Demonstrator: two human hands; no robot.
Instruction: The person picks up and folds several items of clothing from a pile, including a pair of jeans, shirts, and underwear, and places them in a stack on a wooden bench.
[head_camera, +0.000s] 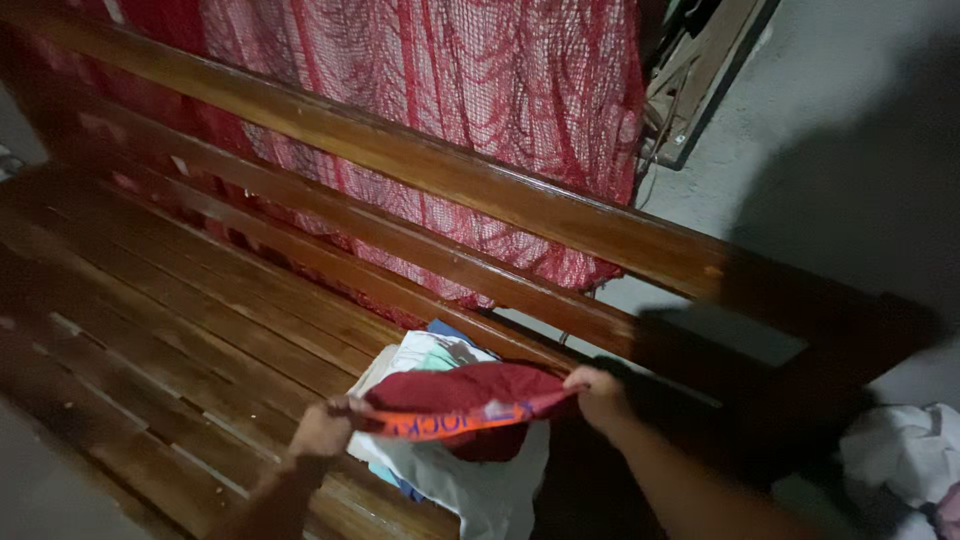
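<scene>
Both hands, left (322, 432) and right (598, 396), pinch a red garment's (462, 390) orange waistband taut.

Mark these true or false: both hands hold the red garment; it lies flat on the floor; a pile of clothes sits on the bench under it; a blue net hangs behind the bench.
1. Left hand and right hand hold the red garment: true.
2. It lies flat on the floor: false, it is stretched between the hands above the pile.
3. A pile of clothes sits on the wooden bench: true.
4. The net is blue: false, red.
</scene>
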